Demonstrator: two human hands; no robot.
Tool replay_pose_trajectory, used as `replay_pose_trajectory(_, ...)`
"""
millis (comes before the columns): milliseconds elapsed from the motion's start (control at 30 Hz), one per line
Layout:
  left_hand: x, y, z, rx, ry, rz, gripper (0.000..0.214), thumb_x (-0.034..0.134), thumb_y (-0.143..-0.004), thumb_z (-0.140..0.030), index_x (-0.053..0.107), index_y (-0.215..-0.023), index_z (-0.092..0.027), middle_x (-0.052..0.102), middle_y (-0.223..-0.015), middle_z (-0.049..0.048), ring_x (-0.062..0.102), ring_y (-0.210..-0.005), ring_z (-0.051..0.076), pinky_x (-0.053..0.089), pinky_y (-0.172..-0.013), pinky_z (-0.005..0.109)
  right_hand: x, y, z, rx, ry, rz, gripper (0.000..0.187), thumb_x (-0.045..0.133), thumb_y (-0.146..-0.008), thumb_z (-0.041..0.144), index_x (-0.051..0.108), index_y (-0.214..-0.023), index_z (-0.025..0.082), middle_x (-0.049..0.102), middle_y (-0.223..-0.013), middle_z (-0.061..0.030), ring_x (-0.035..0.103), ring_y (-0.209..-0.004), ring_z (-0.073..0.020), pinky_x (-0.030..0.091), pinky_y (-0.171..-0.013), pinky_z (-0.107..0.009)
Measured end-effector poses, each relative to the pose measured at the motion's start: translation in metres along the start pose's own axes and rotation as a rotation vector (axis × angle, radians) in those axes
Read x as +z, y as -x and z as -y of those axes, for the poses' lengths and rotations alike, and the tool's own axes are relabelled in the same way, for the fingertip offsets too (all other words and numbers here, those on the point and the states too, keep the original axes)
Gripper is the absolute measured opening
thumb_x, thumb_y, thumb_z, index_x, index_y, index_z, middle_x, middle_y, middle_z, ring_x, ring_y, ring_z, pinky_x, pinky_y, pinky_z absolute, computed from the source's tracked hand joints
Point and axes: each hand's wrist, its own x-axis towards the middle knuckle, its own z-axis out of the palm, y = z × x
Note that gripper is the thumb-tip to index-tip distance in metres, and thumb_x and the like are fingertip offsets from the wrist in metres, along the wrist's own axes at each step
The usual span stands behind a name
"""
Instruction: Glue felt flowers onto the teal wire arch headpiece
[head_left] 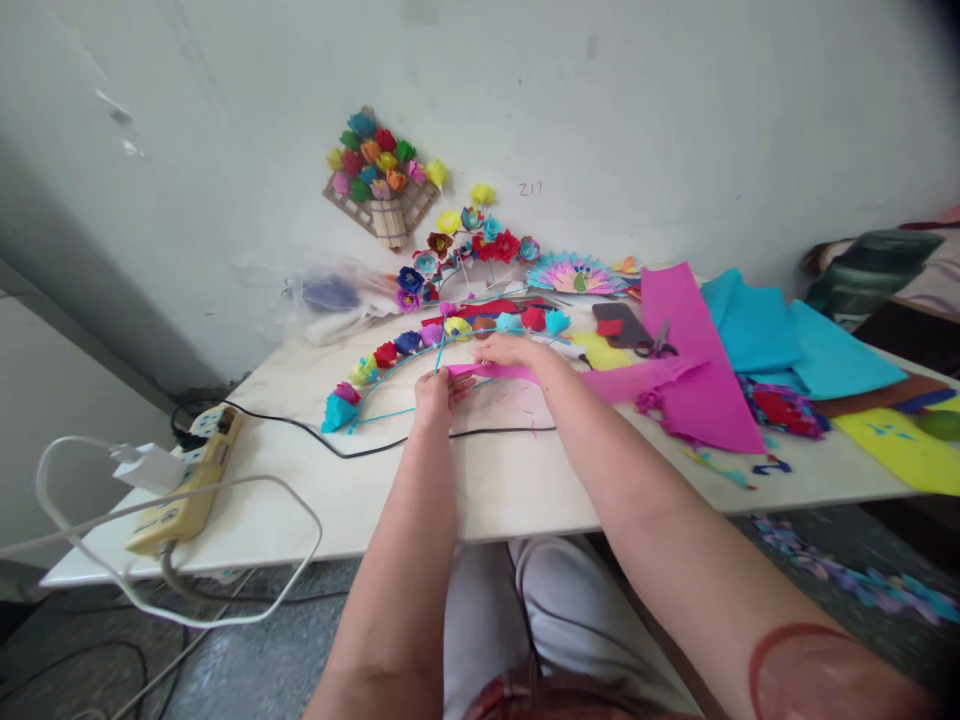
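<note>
My left hand (437, 392) is closed, pinching one end of a long pink paper strip (619, 385) against a thin blue stem (440, 352) that stands tilted up from the fingers. A small pink paper flower (448, 309) tops that stem. Just to the right, my right hand (504, 352) has its fingers bent over the same strip, which runs on past my wrist to the right. Its fingertips are partly hidden. Behind both hands lies a curved blue stem (397, 364) lined with paper flowers in several colours, a turquoise one (340, 412) at its left end.
A yellow power strip (184, 490) with white cables lies at the table's left. A black cord (300, 430) crosses before my hands. To the right are scissors (657, 343), a large pink sheet (694, 350) and turquoise sheets (757, 320). More paper flowers (487, 240) stand by the wall.
</note>
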Motion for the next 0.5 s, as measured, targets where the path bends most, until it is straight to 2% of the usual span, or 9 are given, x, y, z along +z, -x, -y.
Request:
replay_pose_trajectory(167,0.0,-0.001,0.001,0.01,0.014,-0.008,0.01,0.038,-0.076,-0.015,0.047,-0.079,-0.011,0.063,-0.063,0.0105,0.062,-0.058,0.02,0.047,-0.052,0.028,0.021,-0.004,-0.012,-0.101,-0.04,-0.022,0.036,0.04,-0.077,0.044,0.05,-0.061,0.014,0.045,-0.058,0.0012,0.036,-0.055,-0.0087,0.029,-0.051,-0.02)
replay_pose_trajectory(267,0.0,0.001,-0.001,0.008,0.011,-0.012,0.011,0.038,-0.075,-0.016,0.048,-0.078,-0.011,0.063,-0.061,0.01,0.062,-0.057,0.019,0.047,-0.051,0.027,0.027,0.0,-0.011,-0.102,-0.043,-0.097,0.039,0.04,-0.075,0.048,0.047,-0.057,0.014,0.035,-0.054,0.0037,0.03,-0.053,-0.0074,0.024,-0.049,-0.02)
replay_pose_trajectory(500,0.001,0.008,-0.006,-0.016,-0.034,-0.003,0.012,0.037,-0.077,-0.015,0.047,-0.073,-0.011,0.06,-0.054,0.0076,0.06,-0.051,0.016,0.047,-0.049,0.025,0.024,0.008,-0.007,-0.105,-0.013,-0.259,0.035,0.043,-0.072,0.045,0.046,-0.056,0.015,0.035,-0.052,0.0041,0.031,-0.051,-0.0069,0.02,-0.048,-0.022)
